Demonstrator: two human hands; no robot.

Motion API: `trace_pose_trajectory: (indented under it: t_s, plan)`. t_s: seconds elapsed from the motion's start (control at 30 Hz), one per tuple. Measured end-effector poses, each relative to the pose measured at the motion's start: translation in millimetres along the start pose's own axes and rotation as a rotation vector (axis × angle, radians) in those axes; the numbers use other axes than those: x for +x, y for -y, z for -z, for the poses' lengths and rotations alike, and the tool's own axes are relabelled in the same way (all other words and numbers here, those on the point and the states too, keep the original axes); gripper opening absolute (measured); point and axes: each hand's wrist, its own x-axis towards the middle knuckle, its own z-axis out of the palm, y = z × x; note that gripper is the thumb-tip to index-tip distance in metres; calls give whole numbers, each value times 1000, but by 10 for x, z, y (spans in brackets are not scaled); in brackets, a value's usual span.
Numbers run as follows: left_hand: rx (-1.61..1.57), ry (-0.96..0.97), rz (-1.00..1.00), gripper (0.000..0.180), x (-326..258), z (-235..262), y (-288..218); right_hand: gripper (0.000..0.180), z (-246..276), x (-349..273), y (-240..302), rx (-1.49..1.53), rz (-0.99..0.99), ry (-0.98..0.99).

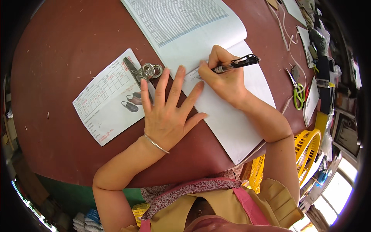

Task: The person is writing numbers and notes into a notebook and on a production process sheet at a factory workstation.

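Observation:
My right hand [227, 77] is closed around a black pen [236, 64] and rests on a white sheet [232, 127]. A few handwritten marks show beside its fingers; the pen's tip is hidden behind them. Fingers spread, my left hand [170, 104] lies flat across the sheet's left edge and the table. Its fingertips are close to a metal bulldog clip [148, 71], which sits on the edge of a printed form [106, 102] with shoe pictures. Above the hands, a page printed with a dense table [181, 21] is folded back from the white sheet.
The brown-red table [69, 50] has small scraps scattered on it. Along its right side lie green-handled scissors [298, 96], a white cord [288, 42] and papers [311, 102]. A yellow plastic basket [307, 145] stands beside my right arm, below the table edge.

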Motion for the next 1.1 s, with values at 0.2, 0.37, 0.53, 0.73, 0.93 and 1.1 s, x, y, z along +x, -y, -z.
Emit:
trace_pose_trajectory:
  t_s: [0.2,0.37,0.53,0.73,0.93,1.1]
  plan:
    - [15,2,-6,59,9,1,-18,37,14,-20,13,-40,14,9]
    - [13,2,-3,59,14,-9,-13,37,18,-6,-12,-50,7,25]
    - [8,-8,2,59,15,-19,-22,36,17,0,21,-66,8,9]
    - [3,-3,-1,59,5,-13,-13,36,18,-5,-9,-68,10,17]
    - [9,-1,-1,60,4,-10,-17,30,4,-4,-4,-57,25,-34]
    - [11,3,1,60,6,-3,-15,29,1,-1,-16,-62,47,-59]
